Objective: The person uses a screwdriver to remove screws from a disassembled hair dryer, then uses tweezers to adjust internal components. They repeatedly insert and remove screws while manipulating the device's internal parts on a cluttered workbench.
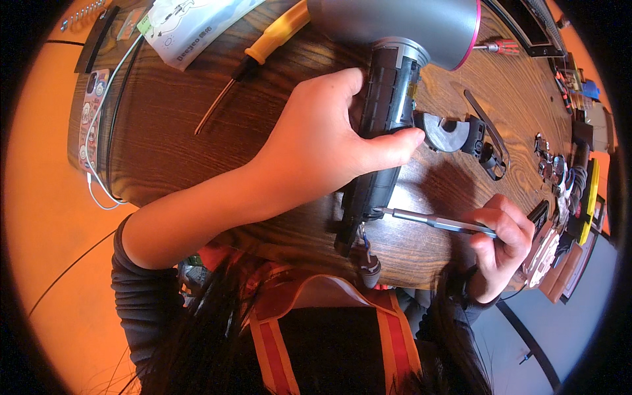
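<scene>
A grey hair dryer (pixel 388 23) with a pink rim lies on the dark wooden table, its head away from me. Its black handle core (pixel 384 108) is bare, pointing toward me. My left hand (pixel 322 128) is wrapped round this handle, thumb across its front. In my right hand (pixel 503 240) is a slim silver screwdriver (pixel 434 220), held by its back end. Its tip touches the handle's lower end, beside a small opening; the exact contact is too small to make out. From that end, wires lead to a dark cord piece (pixel 370 264) near the table edge.
A yellow-handled screwdriver (pixel 276 36) lies left of the dryer, near a white printed bag (pixel 197 26). Farther left are a phone (pixel 94 118) and white cable. Right of the handle sit a grey half-round part (pixel 442 133) and a black strip (pixel 488 122). Small metal parts (pixel 550 158) crowd the right edge.
</scene>
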The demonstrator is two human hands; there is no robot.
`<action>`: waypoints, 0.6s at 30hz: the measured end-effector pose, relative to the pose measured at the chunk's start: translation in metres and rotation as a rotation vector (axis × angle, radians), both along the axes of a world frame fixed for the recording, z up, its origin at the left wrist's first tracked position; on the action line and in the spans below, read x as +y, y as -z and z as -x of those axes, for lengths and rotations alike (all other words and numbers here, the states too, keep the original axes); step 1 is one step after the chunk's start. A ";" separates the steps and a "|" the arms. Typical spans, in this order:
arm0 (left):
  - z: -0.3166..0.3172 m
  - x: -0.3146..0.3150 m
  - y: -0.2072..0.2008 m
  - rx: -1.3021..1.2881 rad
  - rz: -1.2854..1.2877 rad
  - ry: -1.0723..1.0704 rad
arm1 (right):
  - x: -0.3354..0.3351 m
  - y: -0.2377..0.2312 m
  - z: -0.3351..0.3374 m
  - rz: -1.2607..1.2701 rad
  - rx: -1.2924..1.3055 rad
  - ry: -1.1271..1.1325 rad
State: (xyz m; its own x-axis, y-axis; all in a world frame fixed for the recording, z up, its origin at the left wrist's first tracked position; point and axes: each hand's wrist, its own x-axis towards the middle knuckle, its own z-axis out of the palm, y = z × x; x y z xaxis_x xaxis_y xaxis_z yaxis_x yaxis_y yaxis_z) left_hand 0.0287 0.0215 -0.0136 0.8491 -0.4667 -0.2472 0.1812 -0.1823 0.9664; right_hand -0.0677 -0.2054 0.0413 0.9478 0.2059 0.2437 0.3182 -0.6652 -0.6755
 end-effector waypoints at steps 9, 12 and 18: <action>0.005 -0.006 0.006 -0.171 0.239 -0.134 | 0.009 0.006 0.002 -0.222 -0.195 -0.104; 0.009 -0.003 -0.001 -0.088 0.299 -0.076 | 0.012 0.004 0.004 -0.205 -0.224 -0.168; 0.013 -0.006 -0.015 0.279 0.715 -0.017 | 0.014 0.005 0.004 -0.180 -0.239 -0.173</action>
State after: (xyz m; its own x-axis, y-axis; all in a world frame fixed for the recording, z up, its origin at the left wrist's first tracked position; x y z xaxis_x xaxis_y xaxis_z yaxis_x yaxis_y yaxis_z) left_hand 0.0154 0.0159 0.0014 0.8081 -0.5811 -0.0962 0.4326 0.4747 0.7665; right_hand -0.0716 -0.1917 0.0363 0.8143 0.2918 0.5018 0.5792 -0.4645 -0.6699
